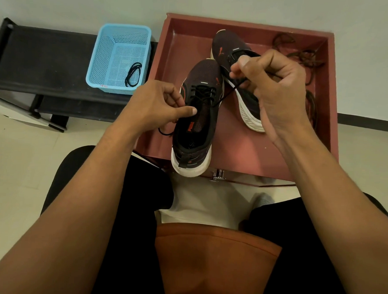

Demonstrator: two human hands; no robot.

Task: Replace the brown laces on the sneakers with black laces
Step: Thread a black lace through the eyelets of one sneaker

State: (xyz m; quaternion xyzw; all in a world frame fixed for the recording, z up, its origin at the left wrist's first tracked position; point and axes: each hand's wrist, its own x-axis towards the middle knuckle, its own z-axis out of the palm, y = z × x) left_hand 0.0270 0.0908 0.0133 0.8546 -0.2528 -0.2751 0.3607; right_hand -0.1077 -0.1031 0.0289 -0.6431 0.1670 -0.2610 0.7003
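Two dark sneakers with white soles lie in a reddish-brown drawer [169, 58]. The near sneaker [195, 133] has a black lace [203, 92] threaded through its eyelets. My left hand [155, 103] pinches the left end of that lace beside the shoe's opening. My right hand [272, 83] pinches the right end, pulled taut up and to the right. Behind my right hand, the far sneaker [227, 46] lies on its side. Brown laces [301, 56] lie loose in the drawer's far right corner.
A light blue plastic basket [117, 56] holding another black lace [133, 75] stands on a low black bench [44, 58] to the left. The drawer sits between my knees, its metal handle [218, 176] facing me.
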